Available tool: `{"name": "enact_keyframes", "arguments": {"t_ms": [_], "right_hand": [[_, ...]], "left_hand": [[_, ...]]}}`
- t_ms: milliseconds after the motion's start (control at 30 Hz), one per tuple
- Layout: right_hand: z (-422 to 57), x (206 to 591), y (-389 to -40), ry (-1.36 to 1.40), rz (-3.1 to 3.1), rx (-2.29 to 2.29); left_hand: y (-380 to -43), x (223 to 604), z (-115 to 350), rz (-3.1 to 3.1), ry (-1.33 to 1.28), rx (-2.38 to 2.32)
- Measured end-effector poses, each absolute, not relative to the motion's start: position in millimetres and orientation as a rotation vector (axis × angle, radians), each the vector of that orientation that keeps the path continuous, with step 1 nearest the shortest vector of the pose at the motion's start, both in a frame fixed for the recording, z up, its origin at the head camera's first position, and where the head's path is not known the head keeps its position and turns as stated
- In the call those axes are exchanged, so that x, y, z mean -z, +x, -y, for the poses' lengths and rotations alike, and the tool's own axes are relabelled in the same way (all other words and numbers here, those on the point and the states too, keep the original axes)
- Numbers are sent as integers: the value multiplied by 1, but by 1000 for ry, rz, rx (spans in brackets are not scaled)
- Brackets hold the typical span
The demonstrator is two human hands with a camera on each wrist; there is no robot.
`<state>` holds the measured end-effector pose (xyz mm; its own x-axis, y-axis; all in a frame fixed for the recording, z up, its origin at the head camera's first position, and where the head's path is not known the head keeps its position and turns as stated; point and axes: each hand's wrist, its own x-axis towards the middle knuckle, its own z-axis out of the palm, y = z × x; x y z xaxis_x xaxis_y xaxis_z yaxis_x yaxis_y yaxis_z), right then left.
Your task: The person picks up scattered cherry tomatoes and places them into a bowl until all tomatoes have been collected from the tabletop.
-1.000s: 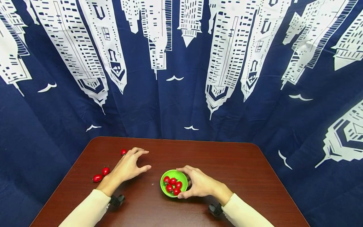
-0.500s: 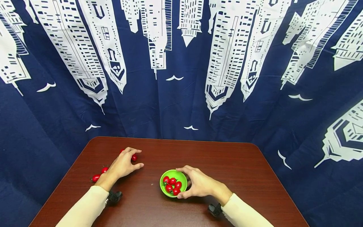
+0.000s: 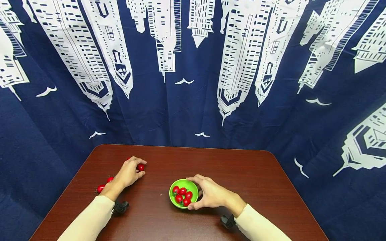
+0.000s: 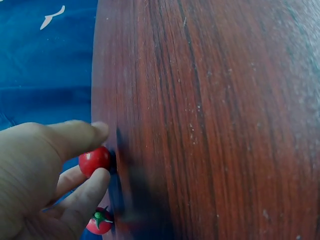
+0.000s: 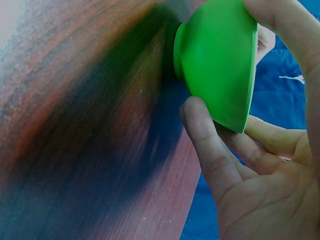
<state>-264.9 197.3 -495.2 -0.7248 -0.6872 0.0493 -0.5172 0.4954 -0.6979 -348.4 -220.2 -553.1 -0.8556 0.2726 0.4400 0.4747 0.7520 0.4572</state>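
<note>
My left hand (image 3: 127, 171) is at the far left of the table, thumb and fingers closed about a red cherry tomato (image 3: 140, 167). In the left wrist view, fingertips lie against both sides of that tomato (image 4: 94, 161), and a second one with a green stem (image 4: 100, 221) sits just past the hand. My right hand (image 3: 213, 194) grips a small green bowl (image 3: 196, 187) near the middle, thumb at the near rim and fingers round the far side. Several cherry tomatoes (image 3: 182, 191) lie inside it. The right wrist view shows the bowl's outer wall (image 5: 217, 65); its contents are hidden there.
Two loose cherry tomatoes, one oblong (image 3: 101, 188) and one rounder (image 3: 110, 179), rest beside the left forearm. Another (image 3: 128, 158) peeks out behind the left hand. The brown table (image 3: 241, 180) ends at a dark blue curtain (image 3: 187, 110) with white building prints.
My left hand has moved left to the cherry tomato, and its thumb and fingers have drawn together around it. The right hand stays on the bowl.
</note>
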Motion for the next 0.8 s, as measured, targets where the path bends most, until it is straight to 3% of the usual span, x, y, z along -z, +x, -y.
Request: {"name": "enact_keyframes", "arguments": {"t_ms": [500,800], "right_hand": [[-197,494,-265,-1028,-2496,1062],[-198,495,-266,-1029,-2499,1057]], "left_hand": [[-329,524,210,2689,-557,859],[-351,558,225,2580,-638,895]]}}
